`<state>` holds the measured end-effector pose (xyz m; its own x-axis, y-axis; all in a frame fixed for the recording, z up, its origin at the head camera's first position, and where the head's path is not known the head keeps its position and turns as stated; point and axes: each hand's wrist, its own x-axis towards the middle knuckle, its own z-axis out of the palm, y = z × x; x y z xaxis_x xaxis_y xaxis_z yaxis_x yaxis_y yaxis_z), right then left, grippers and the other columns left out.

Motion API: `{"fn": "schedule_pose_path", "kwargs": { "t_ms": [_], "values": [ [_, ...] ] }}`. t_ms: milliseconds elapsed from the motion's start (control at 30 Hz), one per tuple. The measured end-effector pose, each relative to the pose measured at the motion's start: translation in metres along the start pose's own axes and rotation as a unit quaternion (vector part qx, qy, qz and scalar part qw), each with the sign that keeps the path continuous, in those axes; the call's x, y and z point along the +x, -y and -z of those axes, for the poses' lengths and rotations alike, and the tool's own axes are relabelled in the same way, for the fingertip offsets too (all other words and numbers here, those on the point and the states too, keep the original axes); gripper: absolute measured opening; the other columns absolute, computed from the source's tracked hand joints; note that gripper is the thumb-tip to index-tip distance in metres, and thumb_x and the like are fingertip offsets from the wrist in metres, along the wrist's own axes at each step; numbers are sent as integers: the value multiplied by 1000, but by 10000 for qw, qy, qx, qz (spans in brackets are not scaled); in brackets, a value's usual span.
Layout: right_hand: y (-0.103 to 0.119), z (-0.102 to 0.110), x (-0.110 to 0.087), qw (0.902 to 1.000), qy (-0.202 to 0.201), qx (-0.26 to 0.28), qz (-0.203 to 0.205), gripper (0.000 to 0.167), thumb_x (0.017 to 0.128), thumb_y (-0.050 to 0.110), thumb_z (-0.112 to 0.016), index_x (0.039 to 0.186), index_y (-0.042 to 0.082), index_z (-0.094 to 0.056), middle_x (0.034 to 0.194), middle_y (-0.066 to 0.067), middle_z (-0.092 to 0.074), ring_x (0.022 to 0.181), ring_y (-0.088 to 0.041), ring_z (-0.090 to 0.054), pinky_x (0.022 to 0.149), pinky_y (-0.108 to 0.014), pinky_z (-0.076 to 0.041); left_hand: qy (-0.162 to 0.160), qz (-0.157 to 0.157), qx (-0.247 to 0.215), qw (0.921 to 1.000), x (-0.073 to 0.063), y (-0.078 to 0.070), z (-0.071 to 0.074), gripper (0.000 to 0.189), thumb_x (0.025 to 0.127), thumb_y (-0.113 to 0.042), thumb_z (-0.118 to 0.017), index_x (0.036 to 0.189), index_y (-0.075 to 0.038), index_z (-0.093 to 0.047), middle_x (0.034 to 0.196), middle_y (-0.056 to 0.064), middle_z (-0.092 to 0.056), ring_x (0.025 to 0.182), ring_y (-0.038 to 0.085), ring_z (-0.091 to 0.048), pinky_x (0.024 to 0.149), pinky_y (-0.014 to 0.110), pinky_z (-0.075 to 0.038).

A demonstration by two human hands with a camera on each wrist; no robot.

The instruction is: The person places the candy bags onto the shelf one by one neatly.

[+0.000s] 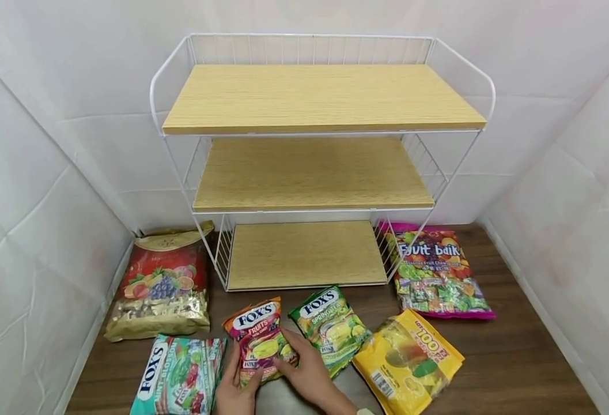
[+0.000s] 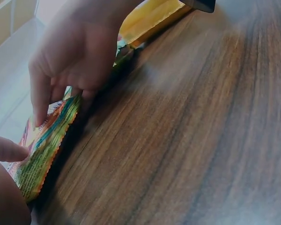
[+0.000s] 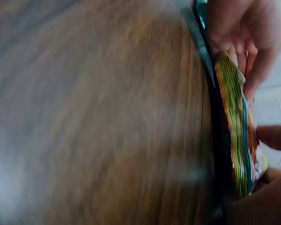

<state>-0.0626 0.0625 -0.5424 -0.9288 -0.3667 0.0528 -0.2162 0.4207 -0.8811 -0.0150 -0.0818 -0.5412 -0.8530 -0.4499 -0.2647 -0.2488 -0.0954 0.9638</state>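
Both hands hold a red-purple Fox's Fruits candy bag (image 1: 263, 341) at the front of the table, one on each side. My left hand (image 1: 235, 393) grips its left edge, thumb on the printed front. On the other edge, my right hand (image 1: 308, 369) pinches the bag with its thumb on the front. In the left wrist view the bag's crimped bottom edge (image 2: 49, 157) faces the camera, close above the table; whether it touches is unclear. A green Fox's candy bag (image 1: 330, 328) lies just right of it, a teal Fox's bag (image 1: 180, 374) to the left.
Behind stands a white wire rack with three wooden shelves (image 1: 314, 173). A red-gold candy bag (image 1: 161, 282) lies at its left, a pink-edged Fruit Baik bag (image 1: 436, 271) at its right. A yellow bag (image 1: 408, 363) lies front right. White sheeting (image 1: 568, 190) surrounds the table.
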Motion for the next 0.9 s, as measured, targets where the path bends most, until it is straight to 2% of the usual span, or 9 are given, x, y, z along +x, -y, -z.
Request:
{"fn": "schedule_pose_path", "kwargs": {
  "t_ms": [67, 133, 267, 400, 533, 700, 900],
  "values": [
    [-1, 3, 0, 9998, 152, -7, 118, 61, 91, 32, -66, 144, 10, -45, 140, -8, -49, 127, -30, -46, 101, -50, -38, 41, -82, -23, 10000, 0, 0, 1, 77, 81, 2, -74, 145, 6, -32, 149, 24, -29, 135, 41, -30, 88, 14, -44],
    [-2, 5, 1, 9994, 275, -11, 207, 64, 89, 34, -68, 144, 12, -44, 142, -7, -48, 128, -29, -45, 102, -49, -38, 94, -146, -12, 9998, 0, -1, 2, 76, 81, 1, -74, 144, 6, -33, 149, 23, -30, 135, 40, -31, 89, 14, -43],
    [-5, 9, 2, 9981, 519, -58, 328, 72, 84, 32, -74, 146, 15, -42, 144, -6, -45, 129, -28, -43, 103, -46, -38, 116, -156, 222, 9996, 0, -1, 3, 73, 81, -2, -75, 143, 3, -37, 147, 23, -34, 133, 40, -33, 98, 31, -42],
    [-6, 10, 3, 9959, 743, -145, 501, 79, 79, 21, -80, 147, 17, -40, 144, -2, -45, 129, -25, -44, 103, -42, -38, 86, -174, 361, 9992, -2, -2, 4, 72, 80, 1, -74, 142, 3, -38, 145, 25, -35, 133, 41, -33, 101, 46, -35],
    [-5, 12, 3, 9957, 704, -159, 589, 81, 76, 12, -81, 146, 17, -41, 143, 1, -46, 128, -23, -45, 103, -39, -39, 174, -245, 427, 9986, -4, -5, 4, 73, 80, -2, -75, 142, 3, -38, 144, 25, -36, 133, 40, -34, 102, 48, -34],
    [-3, 13, 2, 9952, 759, -149, 603, 79, 78, 13, -80, 147, 17, -41, 144, 0, -45, 129, -23, -44, 103, -38, -38, 506, -400, 629, 9959, -5, -12, 9, 69, 80, 0, -74, 141, 4, -40, 144, 22, -38, 133, 37, -35, 103, 46, -34],
    [2, 23, 0, 9950, 805, -161, 564, 77, 80, 15, -79, 147, 15, -40, 145, -2, -43, 131, -24, -42, 103, -40, -38, 1026, -680, 938, 9880, -2, -26, 14, 69, 78, 8, -71, 141, 0, -43, 146, 14, -38, 133, 34, -35, 102, 45, -37]
  ]
}}
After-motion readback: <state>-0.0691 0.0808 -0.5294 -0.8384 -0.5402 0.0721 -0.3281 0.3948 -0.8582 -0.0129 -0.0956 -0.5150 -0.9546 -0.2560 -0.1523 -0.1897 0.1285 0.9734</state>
